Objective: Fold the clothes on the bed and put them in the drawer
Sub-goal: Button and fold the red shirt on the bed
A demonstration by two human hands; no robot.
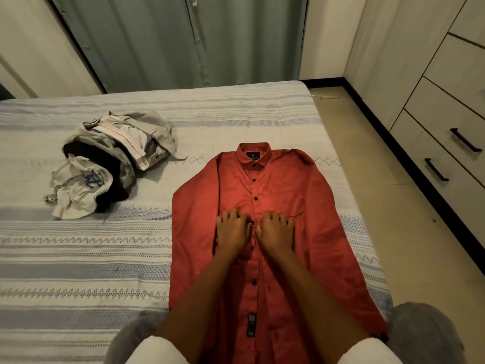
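Red shirt [262, 206]: lay flat and front up on the bed [105, 258], near its right edge, collar toward the far edge, dark buttons fastened down the middle, sleeves spread along both sides.
Left hand [232, 232]: rested palm down on the shirt's chest, just left of the button line, fingers spread and gripping nothing.
Right hand [275, 231]: lay palm down just right of the button line, fingers spread, likewise gripping nothing; the thumbs nearly met.
Pile of clothes [110, 164]: heaped unfolded toward the far left of the bed, well apart from the shirt; grey, white and dark pieces mixed.
Drawers [446, 153]: stood past the bed's right edge, all closed, contents hidden; dark handles [464, 140] on two fronts.
Curtain [178, 40]: hung beyond the far edge.
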